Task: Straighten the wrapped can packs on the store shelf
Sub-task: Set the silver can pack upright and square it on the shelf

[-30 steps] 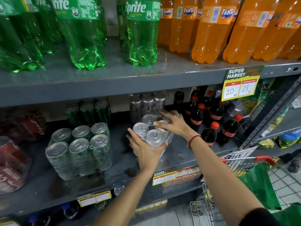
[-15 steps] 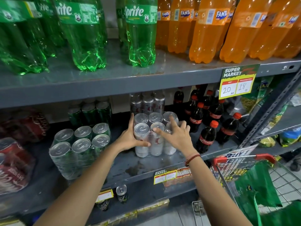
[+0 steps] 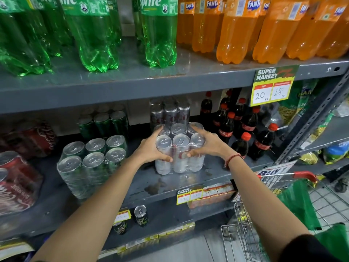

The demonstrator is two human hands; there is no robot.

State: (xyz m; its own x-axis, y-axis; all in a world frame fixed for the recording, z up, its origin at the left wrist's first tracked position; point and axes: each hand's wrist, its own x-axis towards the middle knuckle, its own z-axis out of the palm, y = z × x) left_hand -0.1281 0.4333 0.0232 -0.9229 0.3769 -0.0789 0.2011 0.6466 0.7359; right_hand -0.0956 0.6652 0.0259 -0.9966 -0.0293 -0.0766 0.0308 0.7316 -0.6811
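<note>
A plastic-wrapped pack of silver cans (image 3: 180, 148) stands upright on the grey middle shelf (image 3: 170, 188). My left hand (image 3: 151, 148) clasps its left side, thumb across the front. My right hand (image 3: 206, 142) clasps its right side, fingers over the top right can. A second silver can pack (image 3: 170, 112) stands behind it. To the left sits a wrapped pack of green cans (image 3: 90, 161), turned slightly, with another green pack (image 3: 103, 121) behind it. A red wrapped can pack (image 3: 15, 182) lies at the far left.
Small cola bottles (image 3: 243, 129) with red caps crowd the shelf just right of the pack. Green and orange soda bottles stand on the shelf above. A price sign (image 3: 272, 86) hangs from that shelf's edge. A shopping trolley (image 3: 273, 205) with green bags stands at lower right. Loose cans (image 3: 140, 215) sit on the lower shelf.
The silver pack was held tilted off the shelf; now it stands upright on the shelf. Both hands have shifted to grip its two sides.
</note>
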